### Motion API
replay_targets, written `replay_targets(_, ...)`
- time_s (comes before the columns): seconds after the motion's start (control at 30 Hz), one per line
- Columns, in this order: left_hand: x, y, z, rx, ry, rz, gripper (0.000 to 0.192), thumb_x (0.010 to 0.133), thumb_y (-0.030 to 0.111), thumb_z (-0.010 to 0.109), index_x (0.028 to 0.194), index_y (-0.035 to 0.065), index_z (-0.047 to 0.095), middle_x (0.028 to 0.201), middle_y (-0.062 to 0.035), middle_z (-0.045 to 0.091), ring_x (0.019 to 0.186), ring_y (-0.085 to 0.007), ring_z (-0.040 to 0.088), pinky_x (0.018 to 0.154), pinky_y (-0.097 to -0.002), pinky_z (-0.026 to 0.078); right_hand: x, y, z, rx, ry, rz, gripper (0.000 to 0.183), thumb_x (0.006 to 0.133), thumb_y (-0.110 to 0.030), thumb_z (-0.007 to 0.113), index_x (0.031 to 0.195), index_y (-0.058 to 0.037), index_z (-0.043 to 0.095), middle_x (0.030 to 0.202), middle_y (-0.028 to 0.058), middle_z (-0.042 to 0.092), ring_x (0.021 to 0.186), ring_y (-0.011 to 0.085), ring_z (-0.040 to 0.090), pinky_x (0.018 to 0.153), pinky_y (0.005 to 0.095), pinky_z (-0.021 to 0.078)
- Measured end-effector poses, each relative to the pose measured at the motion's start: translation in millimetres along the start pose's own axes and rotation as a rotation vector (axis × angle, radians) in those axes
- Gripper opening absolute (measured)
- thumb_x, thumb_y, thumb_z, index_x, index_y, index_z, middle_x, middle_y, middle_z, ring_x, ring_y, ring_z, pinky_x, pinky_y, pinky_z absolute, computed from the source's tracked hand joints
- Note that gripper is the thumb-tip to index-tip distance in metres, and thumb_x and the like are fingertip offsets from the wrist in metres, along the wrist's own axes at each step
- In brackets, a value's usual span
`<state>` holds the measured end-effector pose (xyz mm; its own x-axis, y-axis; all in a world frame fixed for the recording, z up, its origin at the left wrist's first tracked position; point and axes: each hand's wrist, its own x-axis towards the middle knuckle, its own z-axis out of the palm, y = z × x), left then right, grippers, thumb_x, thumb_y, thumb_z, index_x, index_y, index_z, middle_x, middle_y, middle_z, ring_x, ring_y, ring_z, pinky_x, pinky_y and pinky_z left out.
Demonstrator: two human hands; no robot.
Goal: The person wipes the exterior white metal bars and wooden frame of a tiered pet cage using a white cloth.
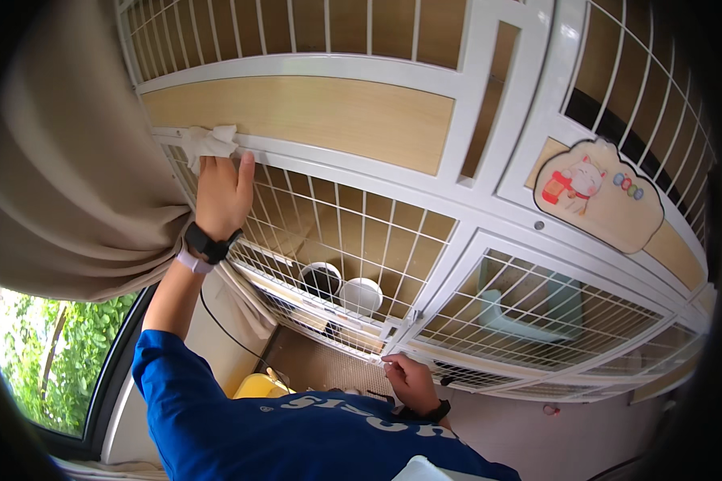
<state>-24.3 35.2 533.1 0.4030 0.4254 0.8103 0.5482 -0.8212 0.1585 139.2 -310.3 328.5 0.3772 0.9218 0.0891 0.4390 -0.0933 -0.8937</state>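
Note:
My left hand [221,195] reaches up and presses a white wipe [210,143] against the white metal rail below a pale wood panel [307,117] of a pet cage. The wipe lies bunched over the rail's left end, and the fingertips are hidden beneath it. Lower down, my right hand [412,383] hangs in front of my chest with its fingers curled. Its fingertips come close to the cage's lower front edge, under a door latch [415,315]; whether they touch anything is unclear.
Inside the cage are a bowl with dark contents [320,281], a white bowl [361,296] and a pale green litter tray [529,318]. A cat-themed plaque [598,195] hangs at right. Beige curtain [84,168] and window [54,355] flank the left. A yellow container [259,386] stands below.

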Motion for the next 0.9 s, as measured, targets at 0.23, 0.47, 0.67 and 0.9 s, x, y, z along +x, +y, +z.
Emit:
replay_targets(0.23, -23.1, 93.9, 17.1, -0.058, 0.001, 0.276, 0.047, 0.088, 0.022, 0.047, 0.125, -0.0062, 0.041, 0.126, -0.0293, 0.042, 0.114, -0.049, 0.037, 0.099, -0.0502, 0.027, -33.7, 4.1, -28.1, -0.066, 0.117, 0.075, 0.02, 0.088, -0.018, 0.055, 0.099, -0.003, 0.061, 0.068, 0.0116, 0.06, 0.057, 0.0247, 0.057, 0.053, 0.0321, 0.0449)
replay_targets(0.47, -34.2, 168.3, 43.1, -0.126, 0.01, 0.415, 0.047, 0.086, 0.023, 0.049, 0.122, -0.0065, 0.043, 0.126, -0.032, 0.039, 0.119, -0.0521, 0.033, 0.101, -0.0544, 0.024, -87.7, 17.8, -55.7, -0.119, 0.28, 0.196, 0.02, 0.088, -0.017, 0.054, 0.099, -0.0013, 0.06, 0.068, 0.0126, 0.061, 0.057, 0.0256, 0.059, 0.053, 0.0336, 0.046)
replay_targets(0.67, -48.0, 248.5, 61.4, -0.195, 0.0, 0.422, 0.041, 0.081, 0.017, 0.058, 0.114, -0.0057, 0.048, 0.115, -0.0296, 0.046, 0.111, -0.0517, 0.038, 0.099, -0.0552, 0.025, -124.1, 38.4, -96.9, -0.128, 0.349, 0.207, 0.021, 0.088, -0.019, 0.055, 0.1, -0.0026, 0.06, 0.071, 0.0125, 0.063, 0.06, 0.0263, 0.061, 0.055, 0.0356, 0.0473)
replay_targets(0.9, -62.2, 359.8, 74.1, -0.254, 0.013, 0.408, 0.044, 0.085, 0.019, 0.054, 0.118, -0.009, 0.044, 0.121, -0.0314, 0.043, 0.116, -0.053, 0.034, 0.103, -0.0543, 0.021, -172.5, 68.7, -165.3, -0.171, 0.405, 0.189, 0.022, 0.087, -0.02, 0.056, 0.1, -0.0034, 0.061, 0.075, 0.0144, 0.064, 0.065, 0.0299, 0.062, 0.058, 0.0383, 0.0484)
